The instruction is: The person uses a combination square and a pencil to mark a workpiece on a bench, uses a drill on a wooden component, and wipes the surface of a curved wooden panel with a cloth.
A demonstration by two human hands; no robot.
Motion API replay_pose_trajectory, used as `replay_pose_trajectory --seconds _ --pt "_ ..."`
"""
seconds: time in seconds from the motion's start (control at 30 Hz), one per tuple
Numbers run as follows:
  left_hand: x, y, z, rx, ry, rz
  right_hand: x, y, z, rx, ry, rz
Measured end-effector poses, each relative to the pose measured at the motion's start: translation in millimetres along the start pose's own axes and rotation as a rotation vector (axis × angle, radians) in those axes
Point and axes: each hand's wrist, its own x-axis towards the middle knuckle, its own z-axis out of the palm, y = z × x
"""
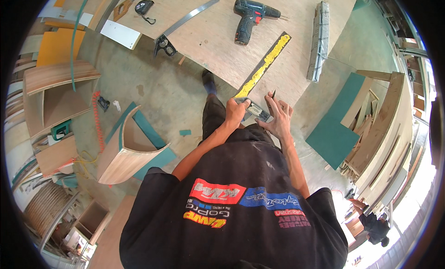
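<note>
At the near edge of the plywood table, my left hand is closed round one end of a small grey block with a pale label. My right hand has its thumb at the block's other end and a dark, pencil-like stick between its fingers. From beside my left hand, a dark strip with a rough yellow surface runs across the tabletop. Beyond it lies a cordless drill with a bit fitted. My fingers hide part of the block.
A square with a metal blade overhangs the table edge, near a tape measure and a handsaw. A wrapped long bundle lies right. Curved wooden cabinets stand left, boards right. Another person is at lower right.
</note>
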Motion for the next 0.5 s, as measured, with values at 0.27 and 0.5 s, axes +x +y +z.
replay_pose_trajectory --seconds 0.27,0.5 --pt "-11 16 4 -0.106 -0.082 -0.049 -12 2 8 -0.025 0.04 -0.01" --pt "-2 6 -1 -0.041 -0.006 -0.112 -18 -6 11 -0.005 0.062 -0.023"
